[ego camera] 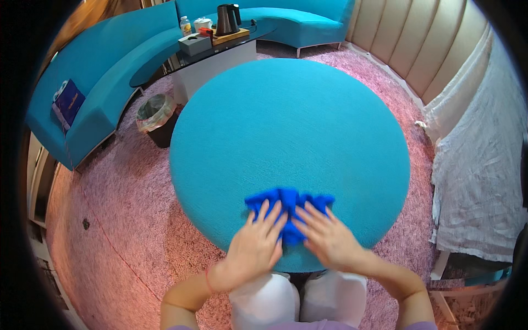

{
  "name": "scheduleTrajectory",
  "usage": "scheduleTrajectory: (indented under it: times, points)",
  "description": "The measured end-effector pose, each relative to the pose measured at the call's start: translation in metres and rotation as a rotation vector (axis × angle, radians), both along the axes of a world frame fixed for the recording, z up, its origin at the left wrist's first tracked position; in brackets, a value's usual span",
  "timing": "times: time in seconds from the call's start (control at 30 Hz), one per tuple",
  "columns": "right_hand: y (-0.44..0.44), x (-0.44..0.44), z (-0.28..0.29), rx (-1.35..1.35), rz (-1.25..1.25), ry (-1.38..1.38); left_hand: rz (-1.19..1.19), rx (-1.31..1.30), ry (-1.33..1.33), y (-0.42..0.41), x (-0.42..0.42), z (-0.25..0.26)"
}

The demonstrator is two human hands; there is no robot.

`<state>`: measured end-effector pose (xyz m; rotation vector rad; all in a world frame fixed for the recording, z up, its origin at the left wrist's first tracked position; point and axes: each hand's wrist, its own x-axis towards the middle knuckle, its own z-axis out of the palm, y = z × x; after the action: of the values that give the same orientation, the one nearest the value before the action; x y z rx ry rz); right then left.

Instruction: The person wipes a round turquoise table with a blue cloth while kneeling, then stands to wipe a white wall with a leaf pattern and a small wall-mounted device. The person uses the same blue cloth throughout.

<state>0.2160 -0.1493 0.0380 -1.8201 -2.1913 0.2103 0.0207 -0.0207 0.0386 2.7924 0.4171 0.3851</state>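
A crumpled blue cloth lies on the near part of a round turquoise upholstered ottoman. My left hand holds down the cloth's left side with spread fingers, and a thin red band circles that wrist. On the other side, my right hand rests on the cloth, its fingers spread and angled inward. Both hands are slightly blurred, and the cloth beneath the palms is hidden. Under my forearms, my knees in white trousers are close to the ottoman's near edge.
A lined trash bin stands left of the ottoman. Behind it, a dark-topped table carries a kettle and a tissue box. A curved turquoise sofa runs around the back. Grey fabric hangs at right; a thin red cord crosses the carpet.
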Motion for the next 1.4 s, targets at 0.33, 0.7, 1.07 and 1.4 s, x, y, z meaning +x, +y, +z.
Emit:
scheduleTrajectory:
  times: [0.33, 0.7, 1.07, 1.4]
  points:
    - [0.04, -0.009, 0.004, 0.062, -0.015, -0.053, 0.119, -0.002, -0.076, 0.017, -0.008, -0.004]
    - [-0.003, -0.052, 0.008, -0.018, 0.121, 0.047, 0.067, -0.116, 0.041, -0.017, -0.066, 0.01]
    - [0.109, -0.075, -0.009, 0.175, 0.15, -0.009, 0.436, -0.004, -0.295, 0.057, -0.067, -0.028]
    - [0.036, -0.083, 0.008, -0.053, 0.421, -0.073, 0.343, -0.204, -0.572, -0.029, -0.103, -0.111]
